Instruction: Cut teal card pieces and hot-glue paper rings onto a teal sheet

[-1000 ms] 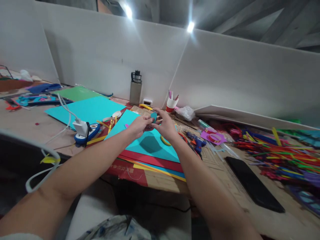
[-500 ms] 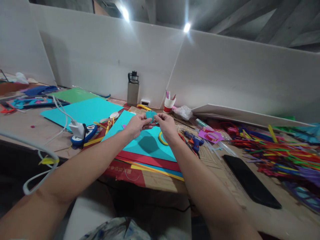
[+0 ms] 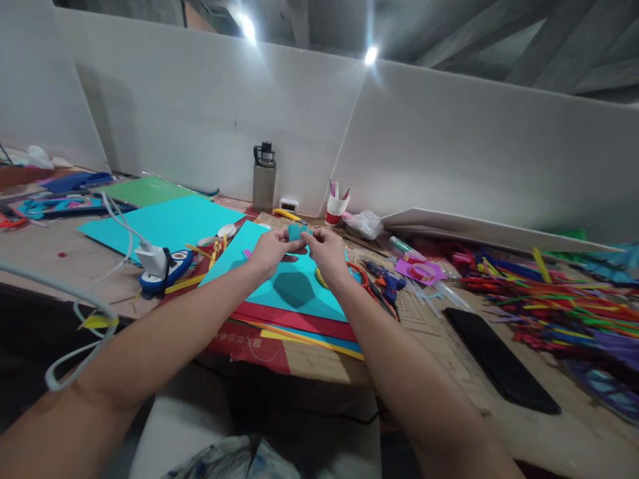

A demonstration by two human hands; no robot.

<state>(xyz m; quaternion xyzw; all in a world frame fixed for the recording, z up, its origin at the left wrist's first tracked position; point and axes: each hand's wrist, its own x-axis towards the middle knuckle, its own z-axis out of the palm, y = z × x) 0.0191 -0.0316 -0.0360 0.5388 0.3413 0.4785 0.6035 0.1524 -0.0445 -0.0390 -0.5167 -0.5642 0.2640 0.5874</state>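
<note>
A small piece of turquoise craft sheet [image 3: 296, 232] with a notched upper edge is held up between my two hands. My left hand [image 3: 272, 253] pinches its left side, and the fingers of my right hand [image 3: 327, 253] close on its right side. Beneath them lies a large turquoise sheet [image 3: 269, 293], on which a dark shadow falls. It tops a stack with a red sheet [image 3: 299, 320] and yellow and blue edges showing below. A yellow ring-shaped thing beside my right wrist is mostly hidden by that hand.
Right of my arm lie a blue glue gun [image 3: 392, 285], a black phone-like slab [image 3: 499, 359] and many coloured pipe cleaners [image 3: 564, 299]. Behind stand a bottle [image 3: 264, 183] and a paper cup of pens [image 3: 336, 207]. A power strip [image 3: 167, 269] with a white cable sits at left.
My hands have barely moved, and the small turquoise piece has tilted a little between my fingers, showing its notched edge more plainly. The view has shifted slightly.
</note>
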